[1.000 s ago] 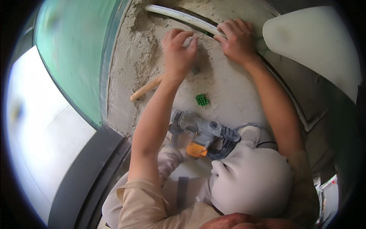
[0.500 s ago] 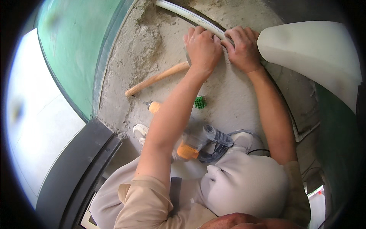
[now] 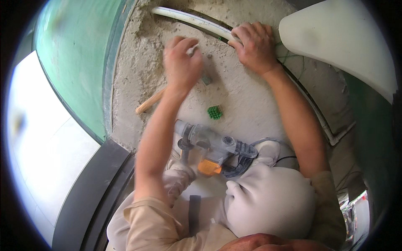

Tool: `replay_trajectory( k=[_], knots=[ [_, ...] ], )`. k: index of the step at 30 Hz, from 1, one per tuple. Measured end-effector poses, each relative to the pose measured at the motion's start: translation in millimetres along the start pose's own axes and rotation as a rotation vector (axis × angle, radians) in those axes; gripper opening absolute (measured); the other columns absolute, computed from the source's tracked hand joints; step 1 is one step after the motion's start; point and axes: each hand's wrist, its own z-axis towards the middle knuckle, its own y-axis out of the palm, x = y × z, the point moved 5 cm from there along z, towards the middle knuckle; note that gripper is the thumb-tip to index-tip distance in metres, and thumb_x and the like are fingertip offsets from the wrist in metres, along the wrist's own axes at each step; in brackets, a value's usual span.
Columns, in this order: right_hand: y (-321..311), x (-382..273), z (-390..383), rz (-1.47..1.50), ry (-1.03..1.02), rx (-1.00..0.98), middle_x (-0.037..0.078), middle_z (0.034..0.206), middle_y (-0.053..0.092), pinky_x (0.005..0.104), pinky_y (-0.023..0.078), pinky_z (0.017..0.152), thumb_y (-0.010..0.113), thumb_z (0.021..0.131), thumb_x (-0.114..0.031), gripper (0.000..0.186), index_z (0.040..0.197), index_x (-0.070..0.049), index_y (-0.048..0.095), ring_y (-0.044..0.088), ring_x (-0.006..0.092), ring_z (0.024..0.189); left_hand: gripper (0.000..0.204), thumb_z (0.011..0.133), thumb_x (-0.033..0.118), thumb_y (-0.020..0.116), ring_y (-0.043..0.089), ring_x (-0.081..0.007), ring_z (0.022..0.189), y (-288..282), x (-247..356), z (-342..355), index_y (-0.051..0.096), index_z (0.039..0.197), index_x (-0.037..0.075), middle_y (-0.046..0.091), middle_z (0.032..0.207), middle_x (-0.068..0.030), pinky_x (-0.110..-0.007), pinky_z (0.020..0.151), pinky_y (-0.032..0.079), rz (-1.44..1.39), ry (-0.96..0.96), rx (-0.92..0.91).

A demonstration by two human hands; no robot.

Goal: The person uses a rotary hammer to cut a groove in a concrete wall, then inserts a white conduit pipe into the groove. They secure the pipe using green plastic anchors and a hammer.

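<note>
A white plastic pipe runs in a groove cut in the rough concrete. My right hand is closed round its right part, thumb underneath. My left hand is off the pipe, above the concrete to its lower left. It is smeared by motion, its fingers curled, with a small pale bit between thumb and fingers that I cannot make out. Below that hand lies a hammer, its wooden handle pointing lower left and its metal head partly showing to the right of my wrist.
A bundle of green wall plugs lies on the concrete. A grey and orange rotary hammer drill rests by my feet, its bit hidden by my left forearm. A white curved panel juts in at right; a green panel stands at left.
My left hand has left the pipe and moved left and down, over the hammer. My right hand stays on the pipe. The view has shifted slightly.
</note>
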Motion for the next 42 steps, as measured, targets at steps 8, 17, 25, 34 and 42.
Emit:
replay_trajectory(
  k=[8, 17, 25, 34, 42],
  knots=[
    [3, -2, -1, 0.014, -0.025, 0.022, 0.000, 0.096, 0.065, 0.0443, 0.042, 0.091, 0.082, 0.082, -0.024, 0.027, 0.103, -0.017, 0.066, 0.060, 0.0255, 0.099, 0.037, 0.076, -0.003, 0.065, 0.061, -0.0415, 0.111, -52, -50, -76, 0.060, 0.113, 0.004, 0.061, 0.114, -0.0168, -0.050, 0.090, 0.051, 0.387, 0.003, -0.617],
    [2, 2, -5, -0.014, -0.016, 0.003, -0.002, 0.098, 0.063, 0.0415, 0.041, 0.091, 0.082, 0.084, -0.025, 0.026, 0.103, -0.016, 0.066, 0.060, 0.0232, 0.098, 0.028, 0.084, 0.000, 0.064, 0.058, -0.0129, 0.072, -69, -10, -66, 0.068, 0.111, -0.001, 0.061, 0.081, -0.0060, -0.029, 0.067, 0.048, -0.217, -0.061, -0.392],
    [-3, -6, 0, -0.027, -0.028, 0.021, -0.002, 0.100, 0.064, 0.0421, 0.041, 0.091, 0.083, 0.082, -0.023, 0.027, 0.102, -0.016, 0.065, 0.060, 0.0227, 0.100, 0.025, 0.089, 0.004, 0.059, 0.058, -0.0122, 0.062, -27, -34, -32, 0.067, 0.112, -0.003, 0.059, 0.074, -0.0051, -0.030, 0.059, 0.048, -0.126, -0.059, -0.438],
    [-9, -6, -1, -0.111, -0.018, -0.049, 0.005, 0.099, 0.062, 0.0474, 0.042, 0.094, 0.080, 0.079, -0.034, 0.030, 0.099, -0.014, 0.069, 0.058, 0.0280, 0.101, 0.022, 0.090, 0.003, 0.059, 0.056, -0.0128, 0.062, -24, -26, -37, 0.067, 0.109, -0.003, 0.057, 0.072, -0.0056, -0.030, 0.060, 0.047, -0.203, 0.002, -0.330],
    [-8, -5, 0, -0.065, -0.009, 0.007, 0.005, 0.100, 0.063, 0.0481, 0.041, 0.096, 0.080, 0.080, -0.032, 0.030, 0.100, -0.013, 0.070, 0.058, 0.0286, 0.104, 0.021, 0.087, 0.005, 0.059, 0.056, -0.0124, 0.064, -8, -29, -40, 0.067, 0.106, -0.002, 0.057, 0.072, -0.0057, -0.030, 0.063, 0.048, -0.137, -0.032, -0.344]
  ],
)
